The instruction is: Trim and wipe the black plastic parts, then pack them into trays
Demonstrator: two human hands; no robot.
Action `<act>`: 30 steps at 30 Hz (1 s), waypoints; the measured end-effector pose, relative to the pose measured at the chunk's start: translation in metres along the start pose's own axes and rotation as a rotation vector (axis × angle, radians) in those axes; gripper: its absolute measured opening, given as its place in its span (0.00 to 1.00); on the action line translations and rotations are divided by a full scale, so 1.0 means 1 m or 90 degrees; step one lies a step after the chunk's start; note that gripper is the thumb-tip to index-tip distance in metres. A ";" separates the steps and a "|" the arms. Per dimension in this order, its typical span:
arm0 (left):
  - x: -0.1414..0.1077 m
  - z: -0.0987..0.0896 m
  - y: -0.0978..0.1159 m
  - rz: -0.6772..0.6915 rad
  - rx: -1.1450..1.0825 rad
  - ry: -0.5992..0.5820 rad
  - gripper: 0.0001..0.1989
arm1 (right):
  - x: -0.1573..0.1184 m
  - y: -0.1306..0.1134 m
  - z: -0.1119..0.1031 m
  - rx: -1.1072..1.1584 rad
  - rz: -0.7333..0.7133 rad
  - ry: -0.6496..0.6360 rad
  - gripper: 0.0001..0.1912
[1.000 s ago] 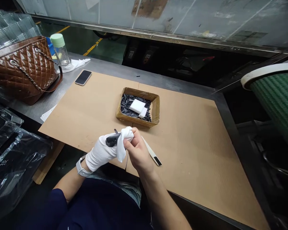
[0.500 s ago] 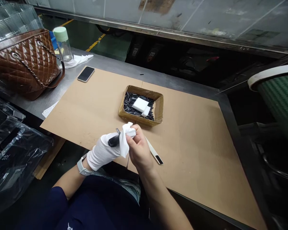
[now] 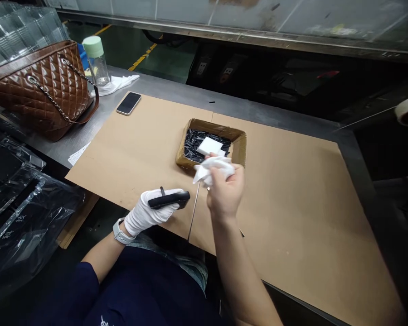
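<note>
My left hand [image 3: 151, 213], in a white glove with a pale watch at the wrist, is closed around a black elongated plastic part [image 3: 170, 200]. A thin dark prong stands up from that part. My bare right hand [image 3: 226, 188] pinches a crumpled white cloth [image 3: 211, 170] over the near edge of a cardboard box [image 3: 240, 147]. Inside the box lie many small black pieces [image 3: 193, 142] and a white block [image 3: 210, 146]. The cloth and hand hide part of the box's front.
Brown cardboard [image 3: 292, 203] covers the metal table. A phone [image 3: 128, 103] lies at its far left corner. Beyond stand a brown quilted handbag [image 3: 44, 90] and a bottle with a green lid [image 3: 93, 47]. Clear plastic bags [image 3: 23, 217] are at the left, below the table edge.
My right hand has moved away from the black part, forward and right to the box, carrying the white cloth. My left hand keeps the black part, now more fully visible. The view has shifted slightly.
</note>
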State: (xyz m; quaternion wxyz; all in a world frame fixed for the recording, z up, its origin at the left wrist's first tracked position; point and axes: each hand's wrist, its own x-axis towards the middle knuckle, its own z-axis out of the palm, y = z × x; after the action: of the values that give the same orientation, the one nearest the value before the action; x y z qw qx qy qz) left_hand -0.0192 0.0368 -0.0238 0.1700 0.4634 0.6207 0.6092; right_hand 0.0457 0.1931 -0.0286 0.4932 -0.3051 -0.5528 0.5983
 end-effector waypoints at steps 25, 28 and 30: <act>0.005 -0.013 -0.023 -0.219 -0.057 0.179 0.18 | 0.150 0.042 -0.026 -0.736 0.024 -0.292 0.25; 0.008 -0.011 -0.020 -0.185 -0.023 0.202 0.17 | 0.147 0.039 -0.015 -0.751 0.002 -0.264 0.24; 0.009 -0.011 -0.020 -0.151 -0.013 0.208 0.16 | 0.127 0.028 -0.011 -0.690 -0.072 -0.191 0.25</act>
State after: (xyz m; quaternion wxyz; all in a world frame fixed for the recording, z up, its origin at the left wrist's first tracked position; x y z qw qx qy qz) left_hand -0.0394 0.0409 -0.0370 0.1425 0.2805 0.6842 0.6579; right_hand 0.0067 0.3180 -0.0348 0.2130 -0.3961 -0.8608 0.2381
